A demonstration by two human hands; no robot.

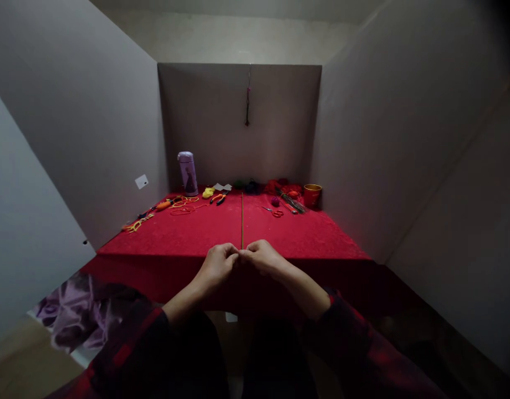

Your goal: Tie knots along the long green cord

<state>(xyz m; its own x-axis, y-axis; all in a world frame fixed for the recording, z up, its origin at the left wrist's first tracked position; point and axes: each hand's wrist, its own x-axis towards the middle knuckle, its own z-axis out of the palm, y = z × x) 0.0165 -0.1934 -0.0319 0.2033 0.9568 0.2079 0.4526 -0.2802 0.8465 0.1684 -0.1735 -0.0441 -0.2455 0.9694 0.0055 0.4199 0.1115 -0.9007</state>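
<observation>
My left hand (219,265) and my right hand (261,257) meet at the near edge of a table covered in red cloth (197,233). Both are closed, fingertips pinched together on the near end of a long thin stick (242,221). The stick runs straight away from me along the middle of the table. What the fingertips do at the stick's end is too small to tell.
At the back stand a purple flask (188,172) and a red cup (312,195). Pliers (218,198), small scissors (274,211), yellow and orange wire pieces (184,205) and red yarn (284,187) lie around them. Cardboard walls enclose three sides. Purple cloth (76,313) lies at lower left.
</observation>
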